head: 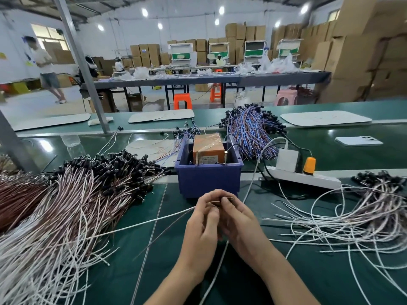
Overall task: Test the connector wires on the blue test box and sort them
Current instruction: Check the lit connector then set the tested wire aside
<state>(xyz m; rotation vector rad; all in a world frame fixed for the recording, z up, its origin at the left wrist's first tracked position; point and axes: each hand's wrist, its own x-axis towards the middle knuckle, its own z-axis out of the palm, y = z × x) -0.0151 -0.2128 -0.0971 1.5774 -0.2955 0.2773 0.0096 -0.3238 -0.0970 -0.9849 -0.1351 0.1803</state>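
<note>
The blue test box (209,179) stands mid-table with an orange tester (208,148) inside it and two metal pins at its front rim. Just in front of the box, my left hand (201,223) and my right hand (236,219) meet, and their fingertips pinch the bare ends of a thin connector wire (217,201). White strands of that wire trail left (154,220) across the green mat. A big pile of brown and white wires with black connectors (83,190) lies to the left. A looser heap of white wires (356,216) lies to the right.
A white power strip (308,177) with a white adapter and an orange plug sits right of the box. Blue-purple wire bundles (251,128) lie behind it. A white phone (359,140) rests far right. A grey post (92,89) rises at the back left; other people work at distant tables.
</note>
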